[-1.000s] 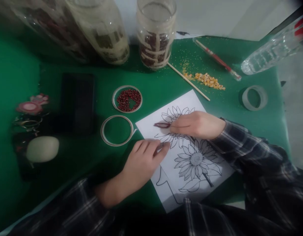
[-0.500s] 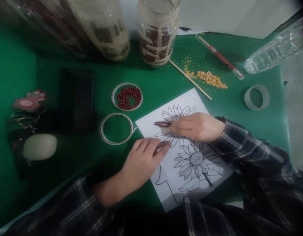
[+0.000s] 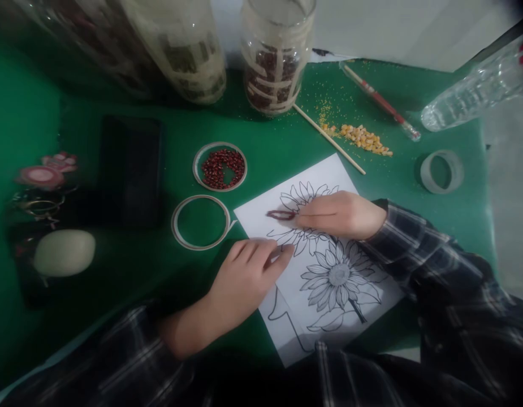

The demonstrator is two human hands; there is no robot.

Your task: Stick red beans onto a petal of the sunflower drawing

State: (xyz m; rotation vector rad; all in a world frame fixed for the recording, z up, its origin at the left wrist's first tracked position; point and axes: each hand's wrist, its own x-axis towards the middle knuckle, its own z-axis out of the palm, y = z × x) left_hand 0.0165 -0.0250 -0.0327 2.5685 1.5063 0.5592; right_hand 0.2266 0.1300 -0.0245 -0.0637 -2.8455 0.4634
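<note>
Near the left edge of the worktop (image 3: 286, 152) lie a pink flower-shaped charm (image 3: 44, 174) and a pale oval stone (image 3: 64, 252), with a black phone (image 3: 131, 169) just to their right. Toward the far edge stand two taped jars, a large jar (image 3: 189, 51) on the left and a smaller jar (image 3: 278, 56) holding red beans. Between the phone and the paper sit a ring filled with red beans (image 3: 220, 167) and, nearer to you, an empty ring of tape (image 3: 201, 221). Your left hand (image 3: 244, 274) rests palm down with the fingers loosely curled, pressing on the near left edge of the sunflower drawing (image 3: 329, 271) and gripping nothing that you can make out. Your right hand (image 3: 337, 213) lies on the upper flower of the drawing, fingers drawn together, its fingertips touching a short row of red beans (image 3: 280, 215) set on a petal; whether a bean is pinched between them cannot be told. Beyond the drawing a thin wooden stick (image 3: 329, 139) lies slantwise, beside a small heap of corn kernels (image 3: 363, 138) and a red pen (image 3: 380, 102). Near the right edge sit a roll of clear tape (image 3: 441, 171) and, toward the far right corner, a clear plastic bottle (image 3: 473, 93) on its side.
</note>
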